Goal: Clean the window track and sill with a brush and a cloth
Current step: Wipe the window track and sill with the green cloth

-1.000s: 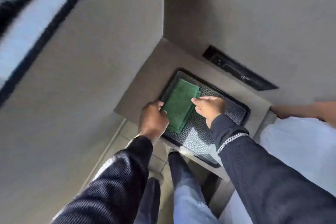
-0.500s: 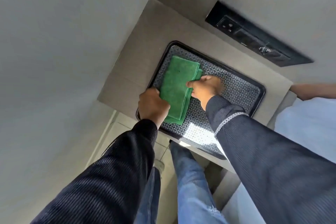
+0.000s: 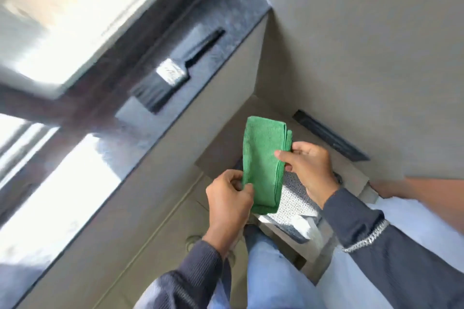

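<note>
Folded green cloth [image 3: 265, 163] held upright, black flat brush [image 3: 173, 71] lying on dark sill [image 3: 226, 5]

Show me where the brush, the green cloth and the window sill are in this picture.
brush [image 3: 171, 73], head view, on its metal ferrule.
green cloth [image 3: 266, 158], head view, middle of the folded face.
window sill [image 3: 227, 5], head view, bare dark stone beyond the brush handle.

dark stone sill [image 3: 226, 20], seemingly speckled; black brush [image 3: 173, 73] lying flat on it
</note>
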Available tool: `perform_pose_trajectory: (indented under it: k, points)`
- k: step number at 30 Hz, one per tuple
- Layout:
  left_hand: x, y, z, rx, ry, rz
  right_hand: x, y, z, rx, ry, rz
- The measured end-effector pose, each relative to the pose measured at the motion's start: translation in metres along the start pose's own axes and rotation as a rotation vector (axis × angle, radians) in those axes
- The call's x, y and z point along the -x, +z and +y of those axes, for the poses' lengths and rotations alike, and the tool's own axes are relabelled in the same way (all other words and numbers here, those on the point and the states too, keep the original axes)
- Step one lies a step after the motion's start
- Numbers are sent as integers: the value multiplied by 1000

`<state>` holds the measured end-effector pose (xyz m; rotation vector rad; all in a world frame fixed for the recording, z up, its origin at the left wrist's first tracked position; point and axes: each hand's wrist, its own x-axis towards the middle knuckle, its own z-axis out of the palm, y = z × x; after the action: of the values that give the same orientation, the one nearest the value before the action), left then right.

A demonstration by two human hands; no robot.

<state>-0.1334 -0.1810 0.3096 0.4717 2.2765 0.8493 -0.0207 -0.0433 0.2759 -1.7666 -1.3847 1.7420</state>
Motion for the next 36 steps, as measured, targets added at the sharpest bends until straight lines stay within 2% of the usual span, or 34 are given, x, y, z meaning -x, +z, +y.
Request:
perform_pose_trajectory:
  k: [6, 10, 16, 20, 23, 25, 28, 31, 33, 36]
  points:
    - [53, -108, -3, 104, 44, 177, 86, 35, -75, 48, -243, -245]
    - [90, -167, -27, 260, 9, 308, 143, 91, -107, 219, -497, -390]
    - [119, -229, -82, 652, -162, 548, 223, 215, -149, 359, -824, -689]
    - [106, -257, -89, 1112, -187, 542, 262, 307, -166, 486, -1069, -873]
    - [83, -282, -79, 1491, -222, 592, 281, 373, -174, 630, -1067, -1065]
    - [65, -298, -75, 1582, -264, 648, 288, 411, -175, 834, -1058, -1146]
    - [45, -315, -81, 1585, -288, 599, 295, 455, -168, 1227, -1216, -1186]
    - [38, -321, -104, 1508, -289, 455, 296, 477, -157, 1400, -1274, -1195]
    - [36, -318, -128, 1342, -305, 458, 291, 484, -152, 1368, -1345, -1163]
    - [53, -309, -162, 952, -274, 637, 273, 477, -135, 1121, -1674, -1101]
